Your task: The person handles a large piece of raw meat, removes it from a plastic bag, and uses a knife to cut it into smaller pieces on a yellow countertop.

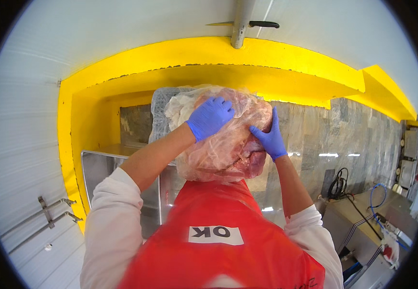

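Note:
A big block of raw pink-red meat [254,161], loosely covered in clear plastic film [204,156], is in front of my red apron. Curled over the top of the block, my left hand [212,118] in a blue glove has its fingers closed on the bunched film. My right hand [270,137], gloved in blue too, grips the block's right side, thumb on the near face and fingers pointing up along the edge. A grey plastic crate [158,113] shows behind the block at its left; how much of the meat's weight it bears is hidden.
A yellow wall ledge [204,50] runs across the far side. A black-handled knife [264,24] hangs on a post above it. At lower left is a metal container [98,168]. Steel equipment [353,221] with a black cable [339,185] and blue hose stands at right on the tiled floor.

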### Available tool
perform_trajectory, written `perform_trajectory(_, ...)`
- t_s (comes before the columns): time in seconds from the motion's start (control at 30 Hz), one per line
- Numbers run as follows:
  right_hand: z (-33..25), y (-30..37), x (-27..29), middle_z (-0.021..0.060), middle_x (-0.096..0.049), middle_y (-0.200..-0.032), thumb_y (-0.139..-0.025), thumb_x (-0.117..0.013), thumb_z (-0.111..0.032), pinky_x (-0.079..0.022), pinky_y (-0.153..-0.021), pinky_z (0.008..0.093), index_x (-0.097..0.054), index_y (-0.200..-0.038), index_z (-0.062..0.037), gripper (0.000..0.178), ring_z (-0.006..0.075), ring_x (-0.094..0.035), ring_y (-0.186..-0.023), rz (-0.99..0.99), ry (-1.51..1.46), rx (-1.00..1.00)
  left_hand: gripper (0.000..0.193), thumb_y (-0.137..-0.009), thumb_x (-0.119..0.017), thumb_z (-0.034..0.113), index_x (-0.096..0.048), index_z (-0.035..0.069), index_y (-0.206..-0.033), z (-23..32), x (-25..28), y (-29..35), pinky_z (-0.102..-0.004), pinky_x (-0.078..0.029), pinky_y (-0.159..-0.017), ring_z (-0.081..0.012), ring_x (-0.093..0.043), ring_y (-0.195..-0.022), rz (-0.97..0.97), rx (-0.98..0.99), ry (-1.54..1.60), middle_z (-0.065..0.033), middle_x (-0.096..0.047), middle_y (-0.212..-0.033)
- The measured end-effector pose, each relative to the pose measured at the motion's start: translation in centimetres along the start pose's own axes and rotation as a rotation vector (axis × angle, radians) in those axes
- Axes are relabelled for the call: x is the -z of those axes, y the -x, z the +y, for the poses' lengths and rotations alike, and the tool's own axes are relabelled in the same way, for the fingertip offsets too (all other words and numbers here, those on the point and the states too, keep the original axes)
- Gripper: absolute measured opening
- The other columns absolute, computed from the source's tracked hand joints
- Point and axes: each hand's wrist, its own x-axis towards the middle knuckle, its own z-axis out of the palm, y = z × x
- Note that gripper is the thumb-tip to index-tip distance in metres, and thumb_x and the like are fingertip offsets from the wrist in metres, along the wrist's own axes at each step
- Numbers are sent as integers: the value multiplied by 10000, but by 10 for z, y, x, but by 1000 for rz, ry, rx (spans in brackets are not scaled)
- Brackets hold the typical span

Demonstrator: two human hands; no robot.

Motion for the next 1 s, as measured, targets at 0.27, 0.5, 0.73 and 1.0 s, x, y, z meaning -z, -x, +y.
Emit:
perform_trajectory(0.27, 18, -7, 6, 213, -373, -1625, -790, -934, -218, -391, -1210, 409, -98, -1658, 28, 1230, 281, -430, -1470, -28, -186, 42, 90, -858, -613, 169, -633, 104, -916, -12, -24, -22, -432, -510, -781, -290, -604, -915, 24, -134, -117, -92, -606, -953)
perform_trajectory(0.5, 17, -7, 4, 208, -371, -1628, -797, -933, -246, -376, -1220, 415, -131, -1655, 14, 1203, 289, -423, -1476, -35, -176, 44, 248, -976, -620, 260, -703, 26, -970, -142, -34, 32, -467, -534, -728, -390, -665, -757, 329, 740, 250, -217, -693, -916)
perform_trajectory(0.73, 29, -11, 6, 202, -381, -1621, -814, -929, -289, -368, -1222, 421, -130, -1655, 7, 1198, 291, -415, -1481, -35, -145, -19, 359, -979, -694, 366, -695, 7, -997, -19, -65, 219, -418, -545, -751, -321, -696, -787, -49, 1267, 731, -187, -705, -863)
perform_trajectory(1.0, 21, -17, 13, 177, -421, -1598, -854, -894, -288, -392, -1202, 405, -160, -1656, -41, 1115, 272, -455, -1449, -119, -94, -170, 686, -839, -865, 333, -538, 38, -1364, 139, -48, 230, -415, -581, -841, -283, -706, -958, 53, 1147, 943, -164, -694, -1207)
